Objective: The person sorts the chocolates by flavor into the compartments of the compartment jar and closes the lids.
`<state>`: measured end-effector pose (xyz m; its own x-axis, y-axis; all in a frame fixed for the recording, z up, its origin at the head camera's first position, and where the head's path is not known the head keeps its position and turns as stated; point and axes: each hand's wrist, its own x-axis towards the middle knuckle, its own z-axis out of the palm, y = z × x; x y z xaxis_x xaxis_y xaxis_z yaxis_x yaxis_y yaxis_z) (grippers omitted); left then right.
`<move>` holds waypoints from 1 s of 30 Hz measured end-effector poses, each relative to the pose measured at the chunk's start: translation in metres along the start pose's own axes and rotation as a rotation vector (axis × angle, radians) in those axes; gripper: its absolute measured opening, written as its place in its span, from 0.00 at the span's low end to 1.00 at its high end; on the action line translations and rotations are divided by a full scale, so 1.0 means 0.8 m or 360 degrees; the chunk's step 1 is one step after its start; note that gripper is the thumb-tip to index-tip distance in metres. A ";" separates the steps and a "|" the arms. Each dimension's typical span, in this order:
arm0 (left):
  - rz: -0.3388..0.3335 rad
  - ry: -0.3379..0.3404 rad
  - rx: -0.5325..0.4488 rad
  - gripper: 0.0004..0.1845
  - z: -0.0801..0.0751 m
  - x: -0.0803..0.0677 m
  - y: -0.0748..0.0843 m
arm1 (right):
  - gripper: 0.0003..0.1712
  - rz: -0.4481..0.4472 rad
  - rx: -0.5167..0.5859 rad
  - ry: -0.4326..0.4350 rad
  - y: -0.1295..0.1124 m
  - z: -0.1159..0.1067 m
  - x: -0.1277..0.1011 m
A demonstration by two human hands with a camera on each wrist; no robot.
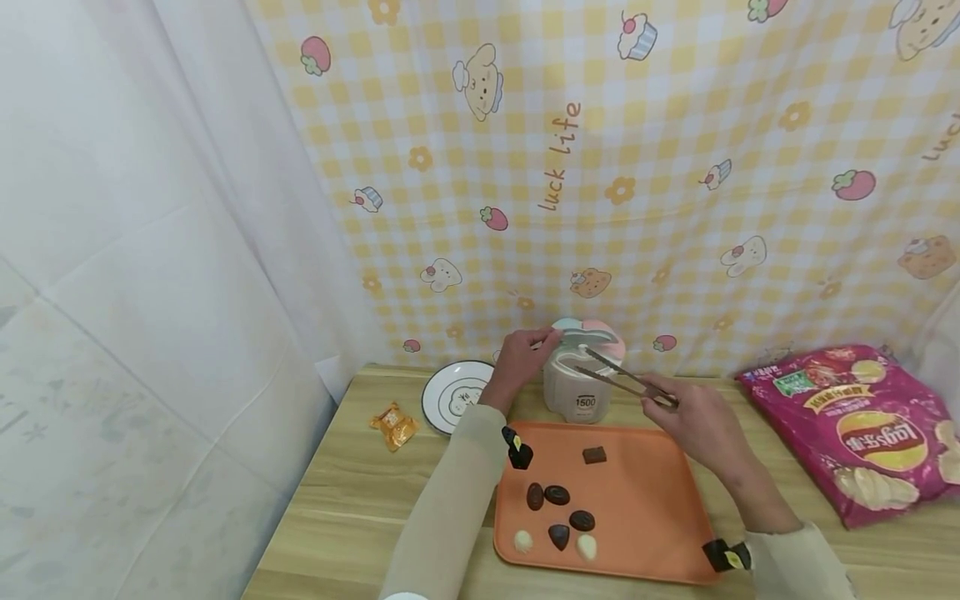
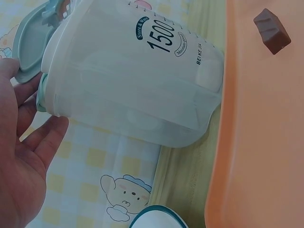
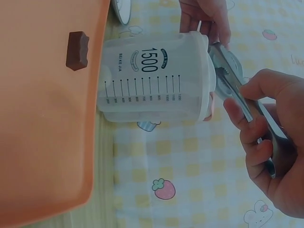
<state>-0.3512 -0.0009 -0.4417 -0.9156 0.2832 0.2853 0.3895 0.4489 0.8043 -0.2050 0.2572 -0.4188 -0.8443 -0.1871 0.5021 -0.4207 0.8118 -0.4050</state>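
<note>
A translucent storage jar (image 1: 579, 392) marked 1500 stands behind the orange tray (image 1: 652, 500), its green flip lid (image 2: 35, 40) raised. My left hand (image 1: 522, 358) is at the jar's top and pinches the edge of that lid between thumb and fingers. With my right hand (image 1: 693, 417) I grip metal tongs (image 3: 266, 121), whose tips are parted right at the jar's mouth. Nothing shows between the tips. On the tray lie a brown chocolate block (image 1: 594, 455), several dark chocolates (image 1: 557, 495) and two cream-coloured pieces (image 1: 587, 547).
Left of the jar sits a white plate (image 1: 435, 400) with a dark rim, partly behind my left arm. An orange-wrapped snack (image 1: 394, 426) lies beside it. A large magenta chip bag (image 1: 847, 433) rests at the right. Behind the wooden table hangs a checked curtain (image 1: 600, 167).
</note>
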 end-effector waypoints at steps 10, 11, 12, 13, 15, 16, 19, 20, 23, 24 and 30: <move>-0.0045 0.0007 0.0005 0.26 0.000 -0.002 0.001 | 0.16 0.0009 0.0038 -0.0065 -0.012 -0.017 -0.017; -0.0045 0.0008 0.0010 0.26 0.000 -0.003 0.002 | 0.15 0.0008 0.0039 -0.0088 -0.013 -0.019 -0.020; -0.0040 0.0010 0.0011 0.26 0.000 -0.002 0.002 | 0.15 0.0009 0.0039 -0.0113 -0.014 -0.021 -0.025; -0.0035 0.0010 0.0009 0.26 0.000 -0.002 0.002 | 0.16 0.0011 0.0039 -0.0138 -0.015 -0.023 -0.029; -0.0020 0.0008 0.0002 0.25 0.001 -0.002 0.003 | 0.16 0.0018 0.0025 -0.0184 -0.017 -0.028 -0.040; -0.0013 0.0008 0.0001 0.25 0.002 -0.002 0.002 | 0.16 0.0025 0.0029 -0.0214 -0.018 -0.029 -0.045; -0.0010 -0.0001 0.0000 0.25 0.002 -0.002 0.002 | 0.16 0.0071 0.0048 -0.0307 -0.021 -0.034 -0.062; -0.0014 -0.0001 0.0003 0.25 0.002 -0.003 0.002 | 0.16 0.0093 0.0064 -0.0347 -0.022 -0.035 -0.067; -0.0032 0.0004 0.0006 0.25 0.001 -0.004 0.003 | 0.15 0.0154 0.0122 -0.0488 -0.023 -0.037 -0.081; -0.0032 0.0004 -0.0001 0.25 0.001 -0.004 0.003 | 0.15 0.0171 0.0138 -0.0540 -0.023 -0.037 -0.084; -0.0048 0.0000 -0.0009 0.26 -0.001 -0.003 0.005 | 0.15 0.0075 0.0395 -0.0763 -0.011 -0.032 -0.105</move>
<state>-0.3473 -0.0002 -0.4387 -0.9269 0.2698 0.2608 0.3611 0.4527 0.8153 -0.1218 0.2799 -0.4381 -0.8965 -0.4322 0.0975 -0.3954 0.6813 -0.6160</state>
